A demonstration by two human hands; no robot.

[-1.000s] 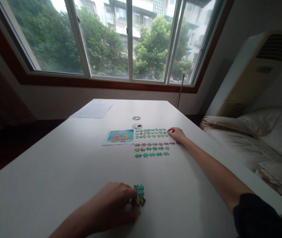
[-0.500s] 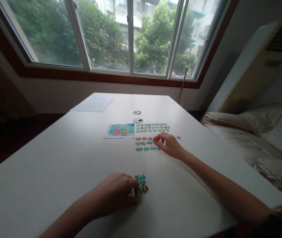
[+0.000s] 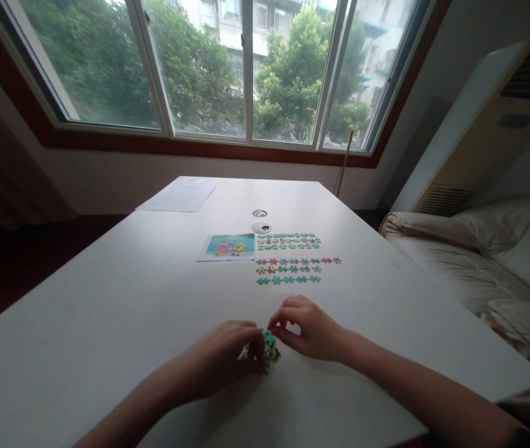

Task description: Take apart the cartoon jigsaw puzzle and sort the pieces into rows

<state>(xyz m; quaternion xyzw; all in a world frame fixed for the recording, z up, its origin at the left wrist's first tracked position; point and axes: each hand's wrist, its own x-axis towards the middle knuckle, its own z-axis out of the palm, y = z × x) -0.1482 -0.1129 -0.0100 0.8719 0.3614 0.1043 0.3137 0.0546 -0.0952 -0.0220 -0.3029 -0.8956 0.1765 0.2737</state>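
Note:
On the white table my left hand rests with curled fingers against a small joined cluster of teal puzzle pieces, pinning it near the front edge. My right hand is beside it, thumb and fingers pinched at the top of the same cluster; whatever small piece it holds is hidden by the fingers. Farther back lie rows of loose teal and pink puzzle pieces, laid out in lines. A cartoon reference picture lies to their left.
Two small round discs sit behind the piece rows. A sheet of paper lies at the table's far left corner. A beige sofa and a standing air conditioner are to the right. A wide window spans the back wall.
My right hand has drawn back from the far rows of pieces to the cluster under my left hand. The left hand has stayed on the cluster.

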